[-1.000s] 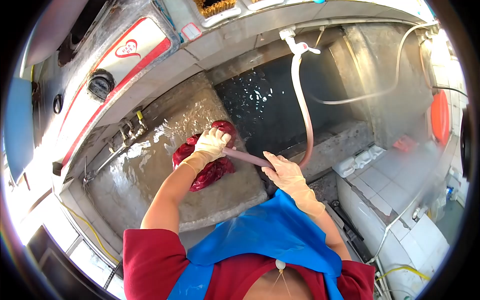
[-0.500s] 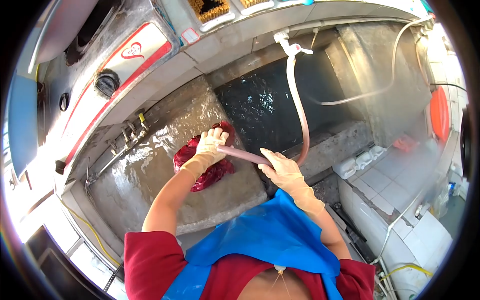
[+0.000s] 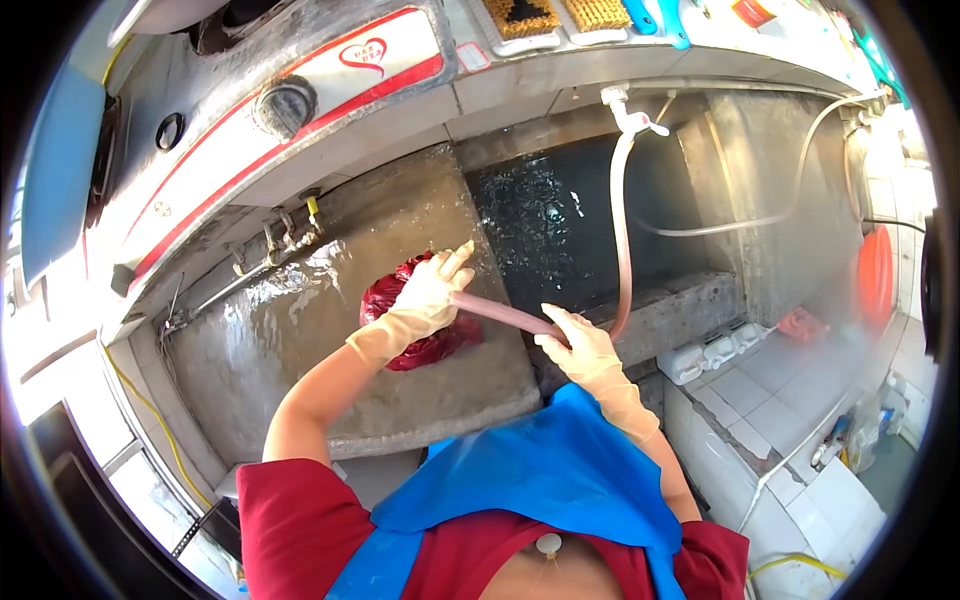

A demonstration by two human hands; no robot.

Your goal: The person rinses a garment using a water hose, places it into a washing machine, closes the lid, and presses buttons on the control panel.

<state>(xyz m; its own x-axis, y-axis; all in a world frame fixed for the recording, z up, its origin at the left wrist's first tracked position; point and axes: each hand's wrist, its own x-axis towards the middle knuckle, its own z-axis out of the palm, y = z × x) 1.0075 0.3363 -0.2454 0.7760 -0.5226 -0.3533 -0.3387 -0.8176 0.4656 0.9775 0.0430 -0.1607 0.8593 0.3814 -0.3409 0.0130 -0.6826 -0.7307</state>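
Observation:
A dark red, wet, crumpled bundle (image 3: 440,347), cloth-like and glossy, lies on the wet concrete slab (image 3: 300,370). My left hand (image 3: 432,288), in a pale translucent glove, rests over the bundle's upper part with its fingers stretched out toward the upper right. Beside its thumb is the end of a pinkish hose (image 3: 505,314). My right hand (image 3: 585,348), gloved the same way, is closed around that hose a short way back from the end. From there the hose loops up to a white tap (image 3: 632,122). Part of the bundle is hidden under my left hand.
A basin of dark water (image 3: 550,220) adjoins the slab on the right. Behind the slab stands a stove with a black knob (image 3: 285,107). Brushes (image 3: 525,18) sit on the back ledge. White bottles (image 3: 715,352) lie on the right tiled ledge, near a red basin (image 3: 874,275).
My left hand's fingers have straightened from curling over the bundle and reach farther to the upper right. The right hand still grips the hose. The whole view has shifted slightly.

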